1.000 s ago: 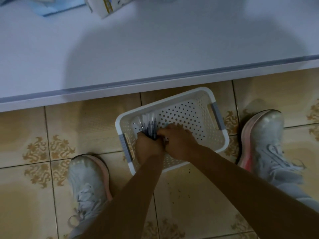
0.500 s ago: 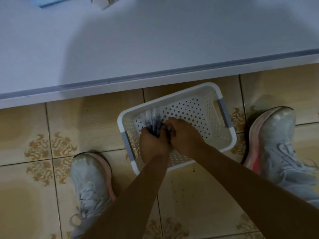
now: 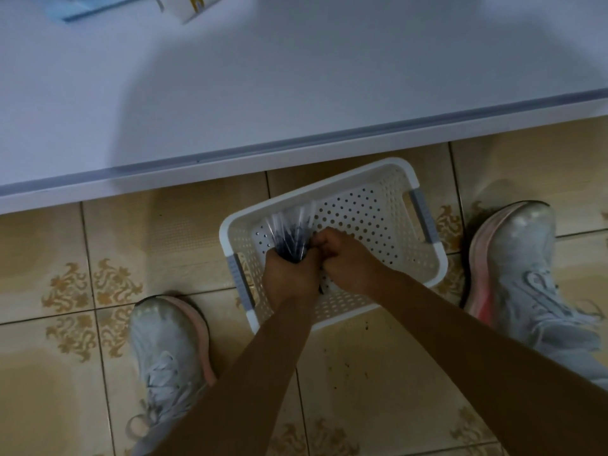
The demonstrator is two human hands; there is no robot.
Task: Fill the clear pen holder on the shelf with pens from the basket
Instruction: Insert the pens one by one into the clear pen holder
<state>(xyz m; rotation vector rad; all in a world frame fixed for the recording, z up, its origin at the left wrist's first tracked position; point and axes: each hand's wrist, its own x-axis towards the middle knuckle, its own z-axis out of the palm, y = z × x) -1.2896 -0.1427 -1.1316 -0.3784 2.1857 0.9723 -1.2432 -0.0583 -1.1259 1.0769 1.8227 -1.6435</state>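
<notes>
A white perforated basket [image 3: 371, 209] with grey handles sits on the tiled floor below the shelf edge. Both hands are down inside it. My left hand [image 3: 289, 274] grips a bundle of clear pens [image 3: 291, 228] with dark ink that fans out toward the basket's far left wall. My right hand [image 3: 345, 260] is curled tight against the left hand at the bundle's near end; what its fingers hold is hidden. The clear pen holder is out of view.
A white shelf surface [image 3: 296, 93] fills the upper half, its front edge overhanging the floor. A blue item [image 3: 88, 8] and a white box [image 3: 187, 8] lie at its far edge. My shoes [image 3: 167, 350] [image 3: 519, 268] flank the basket.
The pen bundle has been gathered a little higher in my left hand, and my right hand has pressed closer against it. The view has shifted slightly.
</notes>
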